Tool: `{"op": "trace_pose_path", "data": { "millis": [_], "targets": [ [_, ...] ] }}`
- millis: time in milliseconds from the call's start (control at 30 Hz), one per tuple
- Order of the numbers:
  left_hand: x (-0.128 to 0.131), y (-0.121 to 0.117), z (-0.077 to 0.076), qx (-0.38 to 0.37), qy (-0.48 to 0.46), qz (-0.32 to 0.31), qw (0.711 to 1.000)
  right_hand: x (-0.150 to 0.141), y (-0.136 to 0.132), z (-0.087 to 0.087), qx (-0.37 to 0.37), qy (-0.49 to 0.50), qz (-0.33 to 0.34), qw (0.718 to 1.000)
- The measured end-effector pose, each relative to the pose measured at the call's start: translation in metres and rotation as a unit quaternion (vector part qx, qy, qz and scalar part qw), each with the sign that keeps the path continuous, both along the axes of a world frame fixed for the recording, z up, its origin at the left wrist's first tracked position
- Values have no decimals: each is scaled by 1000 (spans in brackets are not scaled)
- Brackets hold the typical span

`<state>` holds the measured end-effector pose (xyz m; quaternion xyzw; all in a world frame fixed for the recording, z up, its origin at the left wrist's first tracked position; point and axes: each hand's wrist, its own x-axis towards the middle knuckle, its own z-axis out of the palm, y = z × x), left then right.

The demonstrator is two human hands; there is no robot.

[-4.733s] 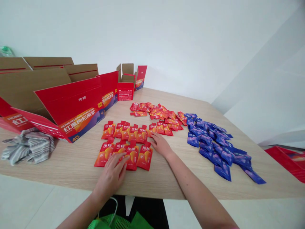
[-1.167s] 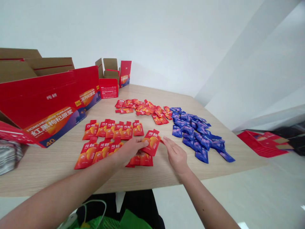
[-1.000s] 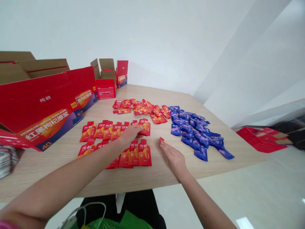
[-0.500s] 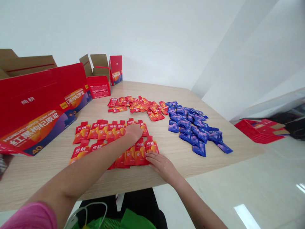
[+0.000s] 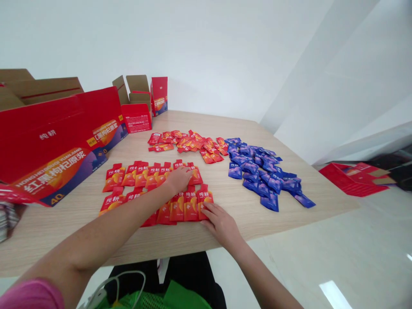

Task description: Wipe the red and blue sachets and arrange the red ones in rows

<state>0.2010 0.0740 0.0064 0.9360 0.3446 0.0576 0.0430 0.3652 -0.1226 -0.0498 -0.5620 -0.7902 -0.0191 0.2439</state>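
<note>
Two rows of red-orange juice pouches printed 纯耕 lie flat on the wooden table, a back row (image 5: 138,176) and a front row (image 5: 189,206). My left hand (image 5: 178,179) rests on the right end of the back row, fingers on a pouch. My right hand (image 5: 220,222) lies on the table with its fingertips against the last front-row pouch. Part of the front row is hidden under my left forearm. Behind the rows lies a loose heap of small red sachets (image 5: 189,143). To its right is a heap of blue sachets (image 5: 260,176).
Large open red cartons (image 5: 54,141) and a small red box (image 5: 137,118) stand along the table's left and far side. A striped cloth (image 5: 6,221) lies at the left edge. A flattened red carton (image 5: 350,180) lies on the floor at right. A green bag (image 5: 170,296) sits below the table's near edge.
My left hand has moved a pouch from the front area to the back row's right end. My right hand has moved in against the front row, and the view has shifted.
</note>
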Motion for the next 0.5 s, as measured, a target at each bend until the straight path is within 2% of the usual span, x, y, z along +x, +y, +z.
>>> {"op": "trace_pose_path", "data": {
  "millis": [100, 233, 333, 400, 500],
  "targets": [
    [-11, -17, 15, 18, -42, -15, 999, 12, 5, 3, 0, 9, -11, 1000],
    [-49, -69, 27, 47, -104, -26, 993, 48, 38, 6, 15, 33, -47, 998],
    [-89, -114, 17, 123, -205, -41, 970, 75, 89, 11, 23, 23, -102, 994],
    [-114, -136, 4, 150, -233, -8, 961, 86, 131, 16, 22, 8, -129, 991],
    [-145, -152, -19, 196, -252, 65, 946, 86, 186, 22, 11, -17, -148, 989]
  ]
}}
